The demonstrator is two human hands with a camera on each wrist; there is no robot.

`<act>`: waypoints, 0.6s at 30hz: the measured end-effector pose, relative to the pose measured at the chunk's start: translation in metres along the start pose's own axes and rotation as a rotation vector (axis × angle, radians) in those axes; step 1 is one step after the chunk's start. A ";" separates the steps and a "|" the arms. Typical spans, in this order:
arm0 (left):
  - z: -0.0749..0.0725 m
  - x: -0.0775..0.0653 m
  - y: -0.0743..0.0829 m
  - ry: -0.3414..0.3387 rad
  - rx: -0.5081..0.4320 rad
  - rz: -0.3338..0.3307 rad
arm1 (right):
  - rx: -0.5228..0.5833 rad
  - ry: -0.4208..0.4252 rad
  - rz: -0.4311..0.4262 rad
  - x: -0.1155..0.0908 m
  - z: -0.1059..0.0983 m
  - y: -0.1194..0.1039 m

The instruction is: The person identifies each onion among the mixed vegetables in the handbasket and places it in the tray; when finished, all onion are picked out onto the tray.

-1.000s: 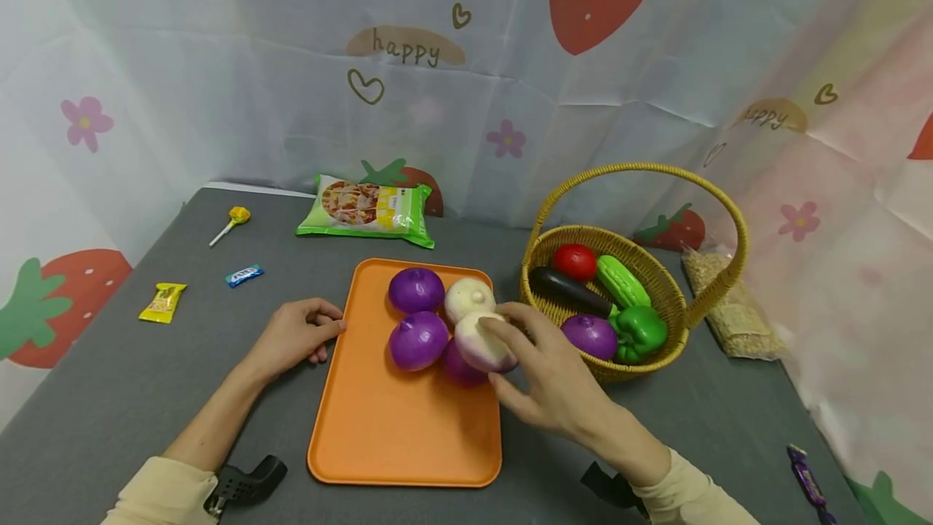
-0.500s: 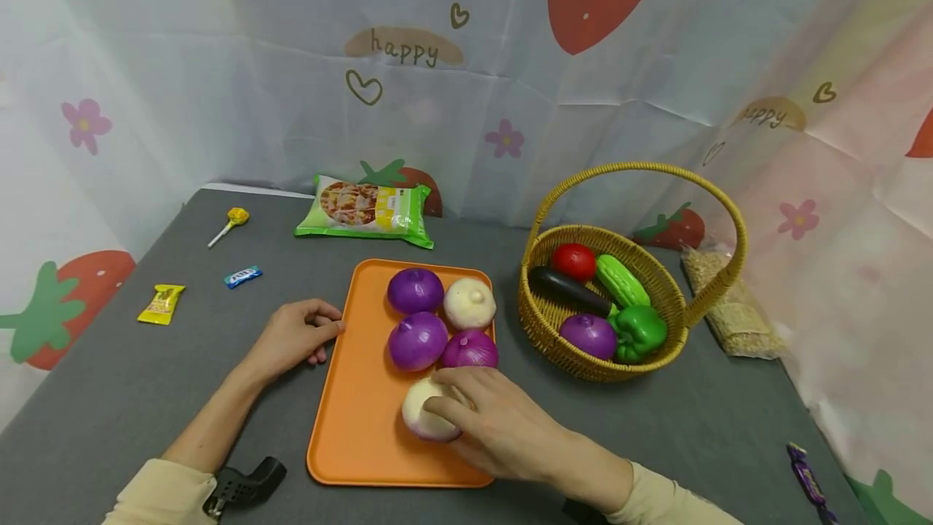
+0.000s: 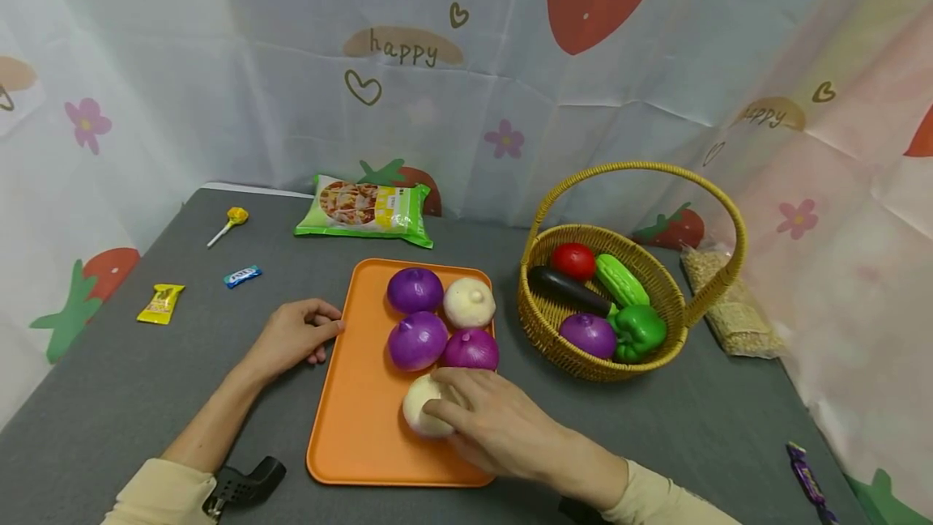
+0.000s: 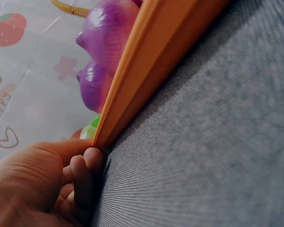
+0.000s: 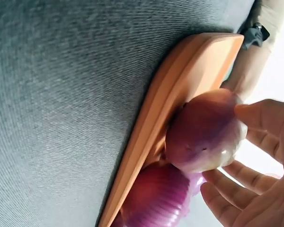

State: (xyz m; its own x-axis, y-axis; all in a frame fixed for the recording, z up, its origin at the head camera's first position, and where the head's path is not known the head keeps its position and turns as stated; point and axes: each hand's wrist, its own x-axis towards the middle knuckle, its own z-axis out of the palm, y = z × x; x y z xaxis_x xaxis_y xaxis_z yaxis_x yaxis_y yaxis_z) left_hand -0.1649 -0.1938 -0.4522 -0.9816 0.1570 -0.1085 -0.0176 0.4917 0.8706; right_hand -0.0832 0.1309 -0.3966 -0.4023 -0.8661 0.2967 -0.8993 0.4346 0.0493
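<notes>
My right hand (image 3: 499, 428) curls around a white-and-purple turnip (image 3: 421, 407) on the near half of the orange tray (image 3: 364, 452). In the right wrist view the thumb touches one side of the turnip (image 5: 203, 132) and the fingers reach around the other. Beyond it lie three purple onions (image 3: 419, 341) and a second white turnip (image 3: 470, 303), grouped close together. My left hand (image 3: 295, 339) is at the tray's left edge. The left wrist view shows its thumb and fingertip pinching the tray rim (image 4: 125, 90).
Right of the tray stands a wicker basket (image 3: 535, 322) of vegetables with a tall arched handle. A green food packet (image 3: 364, 211) lies behind. At the left are a lollipop (image 3: 229, 225) and two wrapped sweets; a bag of grain (image 3: 736, 306) is at the right.
My right hand has brought the turnip from above a purple onion down to the tray's near half, uncovering that onion. In the last half second it barely moved. The left hand stayed put.
</notes>
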 end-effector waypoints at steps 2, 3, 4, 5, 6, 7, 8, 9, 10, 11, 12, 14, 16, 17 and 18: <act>0.000 0.000 -0.001 0.002 0.001 0.001 | -0.014 0.006 0.004 0.001 0.001 0.001; 0.000 0.000 -0.001 0.002 0.004 0.000 | -0.017 0.010 0.005 0.001 0.002 0.001; 0.000 0.000 -0.002 0.003 0.006 0.000 | -0.024 0.017 0.002 0.002 0.003 0.002; 0.000 0.000 -0.002 0.004 0.006 0.001 | -0.029 0.027 0.000 0.003 0.004 0.003; 0.000 0.000 -0.002 0.006 0.008 0.002 | -0.032 0.034 -0.002 0.004 0.004 0.003; 0.000 0.000 -0.002 0.007 0.009 0.003 | -0.033 0.041 -0.003 0.005 0.005 0.004; 0.000 0.000 -0.002 0.007 0.009 0.003 | -0.035 0.046 -0.005 0.006 0.005 0.004; 0.000 0.000 -0.002 0.007 0.011 0.003 | -0.036 0.045 -0.004 0.006 0.005 0.004; 0.000 0.000 -0.002 0.008 0.011 0.003 | -0.041 0.045 -0.004 0.007 0.005 0.005; 0.000 0.000 -0.002 0.008 0.011 0.002 | -0.040 0.040 0.000 0.007 0.005 0.004; 0.000 0.000 -0.002 0.007 0.012 0.001 | -0.041 0.034 0.002 0.008 0.005 0.004; 0.000 0.000 -0.002 0.006 0.014 -0.002 | -0.041 0.023 0.008 0.008 0.005 0.004; 0.000 0.000 -0.001 0.007 0.019 -0.002 | -0.043 0.021 0.008 0.008 0.005 0.004; 0.000 0.000 -0.001 0.007 0.020 -0.001 | -0.043 0.020 0.010 0.008 0.005 0.004; 0.000 0.000 -0.001 0.007 0.022 -0.001 | -0.042 0.017 0.012 0.008 0.005 0.004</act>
State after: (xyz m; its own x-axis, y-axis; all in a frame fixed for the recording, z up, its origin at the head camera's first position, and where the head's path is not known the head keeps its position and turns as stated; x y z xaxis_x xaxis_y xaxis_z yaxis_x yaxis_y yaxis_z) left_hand -0.1650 -0.1946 -0.4530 -0.9828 0.1509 -0.1059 -0.0143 0.5102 0.8599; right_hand -0.0911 0.1246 -0.3988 -0.4098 -0.8564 0.3140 -0.8862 0.4553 0.0853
